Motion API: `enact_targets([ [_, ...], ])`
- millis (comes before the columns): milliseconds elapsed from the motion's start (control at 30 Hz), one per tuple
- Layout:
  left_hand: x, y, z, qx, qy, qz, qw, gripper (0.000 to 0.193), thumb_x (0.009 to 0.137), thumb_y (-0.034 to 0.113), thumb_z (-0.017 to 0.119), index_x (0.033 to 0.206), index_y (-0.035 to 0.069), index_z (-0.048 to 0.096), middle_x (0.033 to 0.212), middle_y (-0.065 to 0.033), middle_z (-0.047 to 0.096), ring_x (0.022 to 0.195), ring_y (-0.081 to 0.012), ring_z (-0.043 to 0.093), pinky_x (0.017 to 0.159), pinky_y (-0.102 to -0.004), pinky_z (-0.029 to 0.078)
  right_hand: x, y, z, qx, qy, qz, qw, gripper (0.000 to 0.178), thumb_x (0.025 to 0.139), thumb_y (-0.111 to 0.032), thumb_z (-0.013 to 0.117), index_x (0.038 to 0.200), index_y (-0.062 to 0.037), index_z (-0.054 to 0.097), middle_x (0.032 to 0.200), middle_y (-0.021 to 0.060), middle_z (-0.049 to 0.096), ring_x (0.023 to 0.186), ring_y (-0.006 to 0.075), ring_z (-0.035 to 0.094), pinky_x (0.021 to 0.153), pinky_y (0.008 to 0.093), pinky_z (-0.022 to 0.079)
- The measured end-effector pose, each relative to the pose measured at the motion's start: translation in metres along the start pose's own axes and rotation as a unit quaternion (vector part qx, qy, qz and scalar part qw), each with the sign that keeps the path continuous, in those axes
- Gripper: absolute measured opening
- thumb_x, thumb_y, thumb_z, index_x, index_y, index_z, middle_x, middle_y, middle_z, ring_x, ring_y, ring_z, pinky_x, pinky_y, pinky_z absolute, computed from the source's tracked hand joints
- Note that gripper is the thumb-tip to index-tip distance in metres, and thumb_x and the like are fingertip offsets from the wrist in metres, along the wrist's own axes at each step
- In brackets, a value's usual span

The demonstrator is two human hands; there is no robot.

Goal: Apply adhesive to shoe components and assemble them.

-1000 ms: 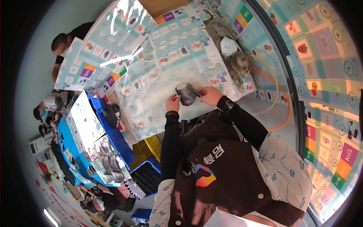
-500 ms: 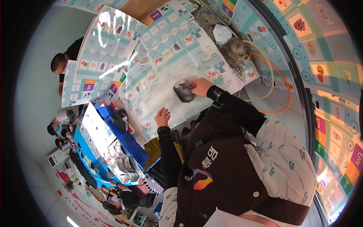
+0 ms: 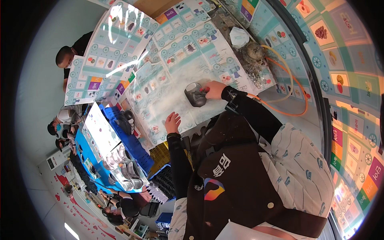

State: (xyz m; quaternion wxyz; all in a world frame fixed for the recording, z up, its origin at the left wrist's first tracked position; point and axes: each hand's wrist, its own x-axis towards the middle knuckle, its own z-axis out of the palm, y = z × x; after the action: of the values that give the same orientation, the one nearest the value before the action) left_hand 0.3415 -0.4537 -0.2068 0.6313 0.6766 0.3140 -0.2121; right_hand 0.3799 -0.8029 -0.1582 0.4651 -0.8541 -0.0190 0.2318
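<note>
A dark grey, rounded piece (image 3: 195, 95) with a paler top, perhaps a shoe part, lies on the paper-covered table (image 3: 188, 52). At its right edge is my right hand (image 3: 216, 89), closed around a small tool with a red part (image 3: 206, 89). My fingers hide most of the tool, and whether it touches the grey piece is unclear. My left hand (image 3: 173, 122) hovers near the front edge of the table, empty, with its fingers loosely curled and apart.
Patterned boards (image 3: 112, 52) rise at the table's far left. An orange hose (image 3: 296, 114) and a pale hose (image 3: 290, 76) loop on the right. To the left, a blue crate (image 3: 136, 152) stands by a rack of grey shoe parts (image 3: 130, 170). Other people are farther left.
The view has shifted slightly. The orange hose now shows running up close to my right wrist. My right hand stays at the grey piece, and my left hand has hardly moved.
</note>
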Motion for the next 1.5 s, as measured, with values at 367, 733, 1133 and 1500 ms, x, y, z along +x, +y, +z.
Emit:
enact_targets([
  [367, 0.0, 0.004, 0.002, -0.006, 0.0, -0.002, 1.0, 0.044, 0.098, 0.023, 0.06, 0.136, 0.001, 0.055, 0.126, -0.0153, 0.065, 0.109, -0.0257, 0.066, 0.089, -0.0361, 0.055, 0.004, 0.013, 0.007, 0.026, 0.049, 0.029, 0.998, 0.046, 0.076, -0.024, 0.064, 0.119, -0.0087, 0.07, 0.099, 0.018, 0.072, 0.096, 0.0341, 0.067, 0.086, 0.0388, 0.052],
  [733, 0.004, 0.0, -0.002, -0.019, -0.01, -0.002, 1.0, 0.042, 0.099, 0.024, 0.06, 0.134, 0.002, 0.057, 0.125, -0.0144, 0.066, 0.108, -0.0253, 0.066, 0.09, -0.0362, 0.054, 0.005, 0.01, 0.004, 0.015, 0.02, 0.04, 0.999, 0.047, 0.075, -0.024, 0.064, 0.12, -0.0093, 0.07, 0.102, 0.0197, 0.072, 0.097, 0.0356, 0.067, 0.087, 0.0393, 0.052],
  [1133, 0.003, 0.002, 0.002, -0.037, 0.001, -0.007, 0.999, 0.033, 0.099, 0.022, 0.062, 0.127, 0.005, 0.062, 0.114, -0.0108, 0.07, 0.096, -0.0204, 0.069, 0.079, -0.0317, 0.056, 0.002, -0.002, -0.001, 0.014, 0.036, 0.053, 0.998, 0.048, 0.075, -0.025, 0.066, 0.12, -0.0097, 0.071, 0.106, 0.0204, 0.072, 0.1, 0.0362, 0.067, 0.089, 0.04, 0.052],
  [1500, 0.003, 0.002, 0.0, -0.021, -0.007, -0.011, 1.0, 0.04, 0.099, 0.023, 0.059, 0.133, 0.002, 0.057, 0.123, -0.0148, 0.066, 0.107, -0.0256, 0.067, 0.089, -0.036, 0.055, 0.007, 0.004, 0.009, -0.014, 0.022, 0.02, 0.999, 0.046, 0.074, -0.027, 0.065, 0.117, -0.0104, 0.072, 0.099, 0.0189, 0.071, 0.097, 0.0357, 0.066, 0.088, 0.0406, 0.052],
])
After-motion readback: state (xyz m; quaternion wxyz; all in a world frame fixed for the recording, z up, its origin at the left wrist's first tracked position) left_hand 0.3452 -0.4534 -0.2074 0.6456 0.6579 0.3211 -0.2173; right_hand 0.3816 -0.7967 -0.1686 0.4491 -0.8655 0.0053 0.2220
